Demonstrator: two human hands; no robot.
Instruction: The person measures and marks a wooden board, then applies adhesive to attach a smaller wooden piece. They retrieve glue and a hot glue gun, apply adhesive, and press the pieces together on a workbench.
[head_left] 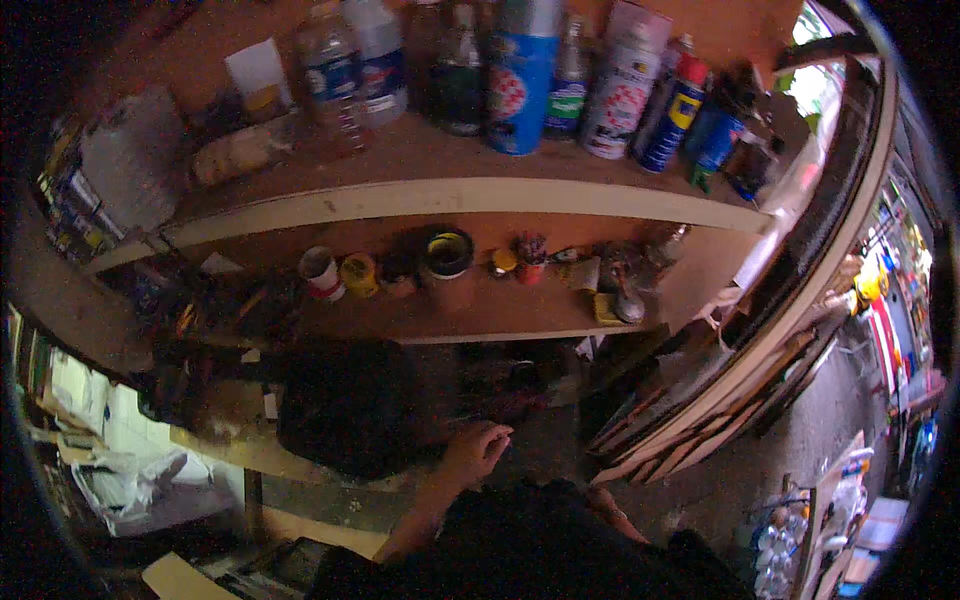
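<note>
Left hand [478, 445] reaching forward over the dim lower bench, fingers curled loosely together, thumb side up, resting at or just beside the edge of a dark rounded bag-like mass [350, 405]; whether clamped on anything, impossible to tell in the gloom. Right hand [603, 503] low and close to the body, mostly hidden behind the dark clothing, only a sliver of wrist or knuckles showing, grip likewise impossible to judge. Hands apart from each other, left one farther forward. Just ahead of the left hand, a dark cluttered patch of small objects [505, 390], too murky to name. Above that, a middle wooden shelf [480, 320] carrying a red-and-white cup [322, 273], a yellow tape roll [359, 273], a round tin with a yellow-green rim [449, 255], a small red pot [530, 262] and a grey lump [628, 305] near its right end. Higher up, a top shelf [450, 195] lined with a tall blue spray can [521, 85], a white spray can [622, 90], a blue-and-yellow spray can [675, 115], clear plastic bottles [345, 75] and a dark green bottle [460, 80]. Leaning stacked boards [700, 400] off to the right, a white plastic bag [130, 485] lower left.
</note>
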